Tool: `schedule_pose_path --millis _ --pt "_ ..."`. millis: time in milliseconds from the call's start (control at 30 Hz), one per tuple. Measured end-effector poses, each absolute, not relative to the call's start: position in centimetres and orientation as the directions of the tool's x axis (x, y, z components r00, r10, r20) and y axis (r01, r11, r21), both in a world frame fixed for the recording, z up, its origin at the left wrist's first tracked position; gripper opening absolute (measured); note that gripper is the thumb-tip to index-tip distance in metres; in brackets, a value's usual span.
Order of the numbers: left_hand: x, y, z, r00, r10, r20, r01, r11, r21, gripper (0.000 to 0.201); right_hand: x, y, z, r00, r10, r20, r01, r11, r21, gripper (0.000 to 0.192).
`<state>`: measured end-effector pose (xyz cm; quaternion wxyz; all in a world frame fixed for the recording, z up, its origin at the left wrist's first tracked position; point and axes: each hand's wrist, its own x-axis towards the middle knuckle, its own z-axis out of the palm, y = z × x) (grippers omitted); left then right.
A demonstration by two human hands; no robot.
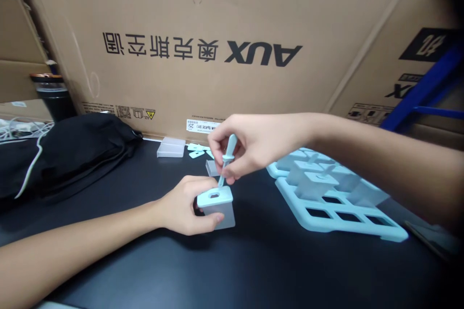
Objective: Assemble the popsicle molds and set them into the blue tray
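Left hand [181,205] grasping cup [217,208] steady; right hand [250,147] pinching stick [226,159] above lid [214,196] slot, fingertips aiming it downward.

Landmark: the lidded cup [216,208], standing on the table [253,270] near its middle. Left hand [183,207] wraps the cup from its left side. Right hand [250,145] sits just above the cup, pinching the stick [226,159], whose lower end meets the slot in the cup's lid. Tray [326,193] lies right of the cup, more cups seated in its far openings. Spare cup [171,147] and loose lids [197,150] lie behind the cup. Bag [72,154] lies well left. Cardboard box [217,34] stands behind everything.
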<state>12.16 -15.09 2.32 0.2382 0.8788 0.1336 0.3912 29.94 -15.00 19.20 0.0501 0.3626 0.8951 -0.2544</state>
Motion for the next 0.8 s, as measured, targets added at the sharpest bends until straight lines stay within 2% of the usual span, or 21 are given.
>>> schedule_pose_path --millis 67,167,267,400,500,667,733,800 --pt "12.2 -15.0 2.1 0.662 0.424 0.618 0.041 -0.844 0.535 0.017 29.7 -15.3 18.6 -0.751 0.602 -0.271 0.656 0.636 -0.406 0.017" --pt "12.3 -14.8 1.8 0.667 0.426 0.611 0.032 -0.836 0.548 0.017 29.1 -15.2 17.8 -0.778 0.578 -0.248 0.629 0.709 -0.32 0.015" --pt "12.2 -14.8 1.8 0.663 0.46 0.591 0.059 -0.819 0.571 0.016 28.5 -15.3 17.7 -0.782 0.555 -0.283 0.618 0.75 -0.236 0.016" --pt "12.2 -14.8 2.0 0.745 0.502 0.439 0.168 -0.778 0.605 0.022 28.1 -15.5 17.9 -0.747 0.521 -0.413 0.626 0.761 -0.172 0.022" --pt "12.3 -14.9 2.3 0.813 0.492 0.312 0.263 -0.788 0.557 0.028 28.4 -15.6 18.1 -0.702 0.525 -0.481 0.652 0.746 -0.136 0.031" --pt "12.3 -15.2 2.6 0.822 0.506 0.262 0.329 -0.797 0.507 0.028 29.1 -16.2 18.2 -0.638 0.583 -0.503 0.7 0.712 -0.062 0.047" --pt "12.3 -15.3 2.6 0.822 0.503 0.266 0.334 -0.805 0.491 0.03 29.2 -16.6 17.9 -0.603 0.604 -0.521 0.712 0.702 -0.01 0.043" --pt "12.3 -15.3 2.7 0.826 0.492 0.274 0.338 -0.822 0.458 0.034 29.1 -16.9 17.4 -0.564 0.625 -0.539 0.714 0.697 0.061 0.029"
